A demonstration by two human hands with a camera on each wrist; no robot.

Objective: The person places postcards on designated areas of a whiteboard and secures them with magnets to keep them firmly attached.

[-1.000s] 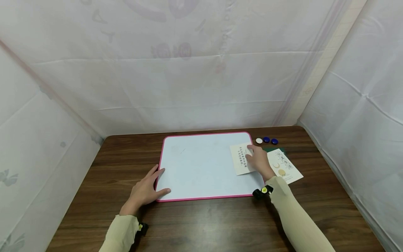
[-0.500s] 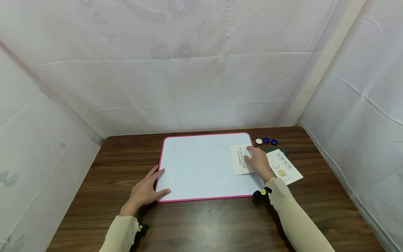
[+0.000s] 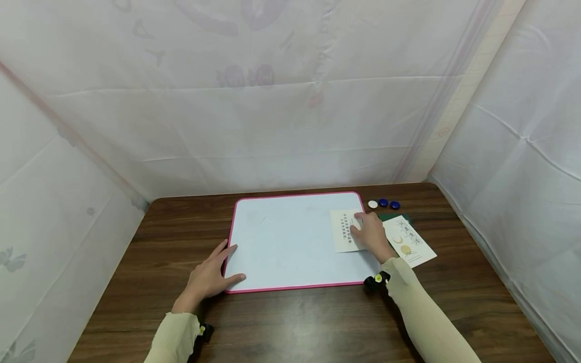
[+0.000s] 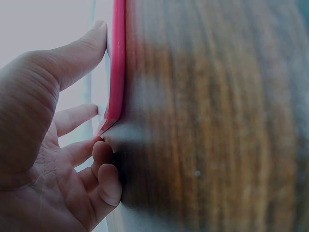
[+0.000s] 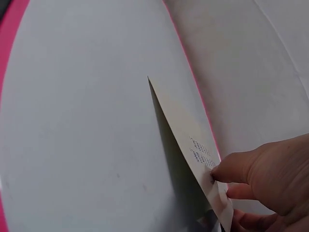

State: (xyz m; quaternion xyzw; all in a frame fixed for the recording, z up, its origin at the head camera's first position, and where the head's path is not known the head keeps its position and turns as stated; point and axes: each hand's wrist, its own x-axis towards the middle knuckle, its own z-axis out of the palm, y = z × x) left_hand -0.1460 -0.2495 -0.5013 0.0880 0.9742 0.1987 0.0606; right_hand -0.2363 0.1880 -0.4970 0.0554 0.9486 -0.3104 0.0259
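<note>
A white board (image 3: 281, 242) with a pink rim lies flat on the wooden table. My left hand (image 3: 206, 277) rests at its near left corner, thumb and index finger spread onto the surface. In the left wrist view, the thumb of that hand (image 4: 58, 121) touches the pink rim (image 4: 117, 63), and two fingertips sit lower beside the corner. On the board's right side my right hand (image 3: 373, 236) holds a cream printed card (image 3: 343, 232) by its right part. From the right wrist, the card (image 5: 181, 125) appears tilted, its near edge raised off the board above a dark shadow.
Right of the board lies a second printed card (image 3: 410, 242), with sun and moon drawings, partly over a dark green item (image 3: 394, 217). Behind them sit one white disc (image 3: 372, 204) and two blue discs (image 3: 389, 203). White sheeting (image 3: 281, 126) surrounds the wooden table (image 3: 290, 327).
My right hand has shifted slightly left with the printed card, whose left edge has turned a little more upright. My left hand stays at the board's corner.
</note>
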